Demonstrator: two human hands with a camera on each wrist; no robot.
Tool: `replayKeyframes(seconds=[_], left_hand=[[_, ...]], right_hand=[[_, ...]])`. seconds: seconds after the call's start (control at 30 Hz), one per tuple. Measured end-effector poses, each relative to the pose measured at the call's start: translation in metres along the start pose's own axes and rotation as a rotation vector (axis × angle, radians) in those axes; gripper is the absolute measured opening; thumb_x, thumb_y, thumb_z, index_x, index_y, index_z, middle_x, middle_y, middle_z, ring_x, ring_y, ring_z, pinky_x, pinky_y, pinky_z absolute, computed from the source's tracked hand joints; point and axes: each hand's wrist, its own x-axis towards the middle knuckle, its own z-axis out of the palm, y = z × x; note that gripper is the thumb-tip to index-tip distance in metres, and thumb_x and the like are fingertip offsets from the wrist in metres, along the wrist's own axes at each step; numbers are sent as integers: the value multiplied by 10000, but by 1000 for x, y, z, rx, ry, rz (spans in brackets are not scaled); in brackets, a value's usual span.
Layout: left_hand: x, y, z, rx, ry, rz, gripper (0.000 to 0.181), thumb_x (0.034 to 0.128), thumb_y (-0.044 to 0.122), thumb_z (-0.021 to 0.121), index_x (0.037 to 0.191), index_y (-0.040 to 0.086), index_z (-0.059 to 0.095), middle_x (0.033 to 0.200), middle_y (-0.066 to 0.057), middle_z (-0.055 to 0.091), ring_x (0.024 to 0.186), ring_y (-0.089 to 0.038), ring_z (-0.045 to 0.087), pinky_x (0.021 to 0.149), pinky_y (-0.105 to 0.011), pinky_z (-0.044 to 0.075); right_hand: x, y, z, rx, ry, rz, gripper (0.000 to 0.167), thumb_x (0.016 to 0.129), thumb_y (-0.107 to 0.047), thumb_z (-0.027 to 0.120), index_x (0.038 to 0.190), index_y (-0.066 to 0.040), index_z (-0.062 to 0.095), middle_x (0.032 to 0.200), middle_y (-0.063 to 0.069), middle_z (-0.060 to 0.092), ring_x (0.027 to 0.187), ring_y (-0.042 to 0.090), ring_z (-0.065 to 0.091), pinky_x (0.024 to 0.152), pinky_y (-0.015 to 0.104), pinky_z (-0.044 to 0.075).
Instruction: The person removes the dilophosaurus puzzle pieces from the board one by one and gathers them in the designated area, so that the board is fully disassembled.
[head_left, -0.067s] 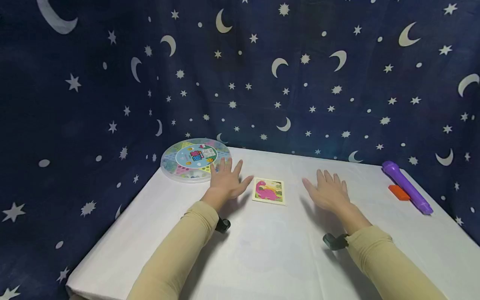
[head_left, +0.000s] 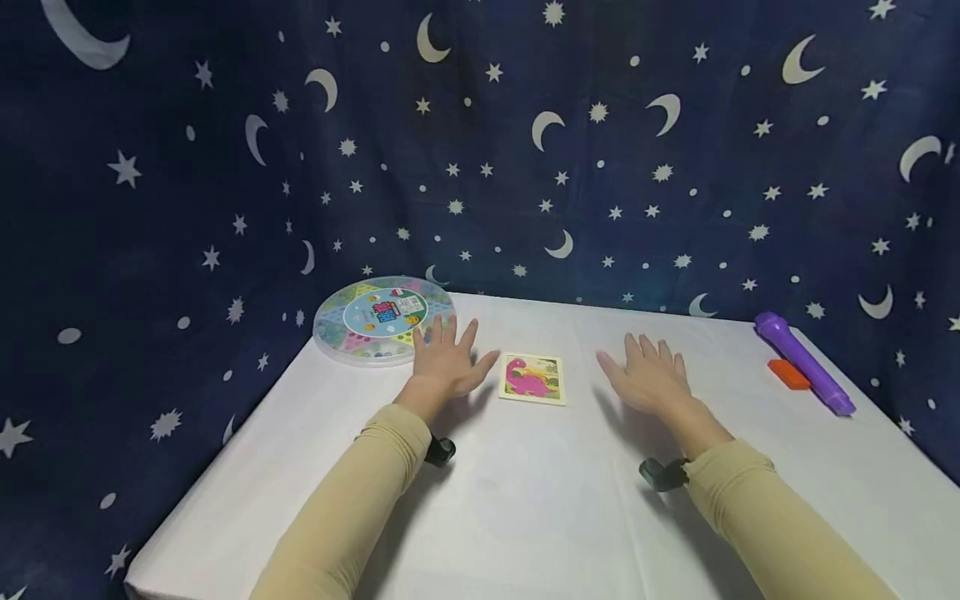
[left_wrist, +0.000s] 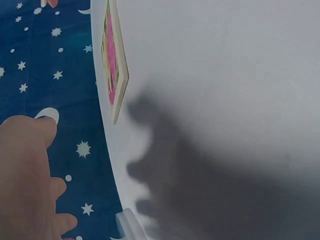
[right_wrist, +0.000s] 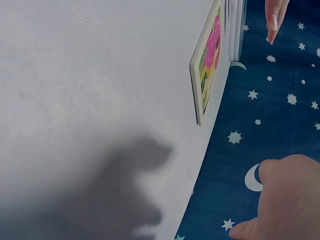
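A small square picture board [head_left: 532,379] with a pink dinosaur lies flat on the white table between the two hands. To its left the left hand [head_left: 444,367] is held above the table with fingers spread, its fingertips overlapping the near edge of the round game box in the head view. The right hand [head_left: 648,377] hovers to the board's right, fingers straight and thumb apart, holding nothing. Both wrist views show the board [left_wrist: 112,60] [right_wrist: 206,65] at a steep slant, with a hand's shadow on the cloth near it.
At the back left lies a clear round game box [head_left: 360,346]. On the right side a purple microphone-shaped toy [head_left: 806,364] lies beside an orange block [head_left: 788,374]. A dark blue curtain [head_left: 495,150] with moons and stars stands behind and left of the table [head_left: 525,517].
The head view has shifted slightly, so everything sits a little further left. Neither hand has visibly moved relative to the board.
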Motion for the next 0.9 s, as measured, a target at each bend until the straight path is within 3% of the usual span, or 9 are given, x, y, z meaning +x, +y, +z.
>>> replayKeyframes(seconds=[0.1, 0.23, 0.37, 0.47, 0.57, 0.73, 0.9], left_hand=[[-3, -3, 1, -10, 0, 10, 831, 998, 732, 241, 1658, 229, 193, 1687, -172, 165, 1551, -405, 34, 1179, -671, 59], [-7, 2, 1, -47, 10, 65, 780, 1020, 619, 418, 1621, 134, 310, 1660, -181, 249, 1543, -409, 111, 1190, -640, 118], [-20, 17, 22, -118, -14, 188, 621, 994, 462, 584, 1474, 71, 530, 1558, -171, 439, 1472, -366, 342, 1175, -517, 296], [-27, 28, 36, -206, -8, 273, 546, 990, 401, 614, 1430, 79, 583, 1523, -131, 500, 1417, -313, 444, 1143, -478, 361], [-31, 34, 44, -247, -15, 312, 570, 1019, 438, 561, 1497, 130, 533, 1565, -61, 467, 1437, -284, 424, 1169, -550, 289], [-37, 37, 50, -226, -27, 312, 603, 1048, 522, 464, 1553, 192, 472, 1596, 6, 426, 1478, -277, 355, 1187, -623, 163], [-39, 34, 51, -215, -26, 309, 618, 1050, 531, 449, 1558, 180, 460, 1604, -13, 413, 1490, -277, 333, 1196, -612, 148]], right_hand=[[6, -12, -1, -13, -14, -15, 992, 1010, -709, 146, 1577, 104, 183, 1602, 381, 141, 1465, 606, 26, 1148, 713, -13], [18, -33, -4, -28, -26, -58, 871, 1052, -626, 223, 1574, 70, 263, 1598, 342, 237, 1476, 571, 106, 1173, 680, 49], [19, -48, 14, 32, -70, -107, 610, 1079, -412, 399, 1522, 5, 429, 1558, 281, 379, 1461, 500, 262, 1181, 630, 180], [23, -61, 26, 112, -95, -165, 450, 1054, -267, 501, 1430, -26, 559, 1479, 250, 491, 1403, 457, 393, 1152, 612, 282], [30, -75, 34, 147, -101, -238, 369, 1027, -190, 550, 1350, -33, 636, 1409, 230, 564, 1355, 430, 471, 1135, 589, 333], [42, -96, 43, 85, -83, -332, 332, 1013, -152, 553, 1300, -35, 670, 1357, 217, 606, 1309, 429, 525, 1119, 566, 368], [50, -108, 53, 20, -76, -337, 313, 1014, -146, 544, 1280, -32, 664, 1303, 201, 625, 1234, 426, 574, 1084, 547, 419]])
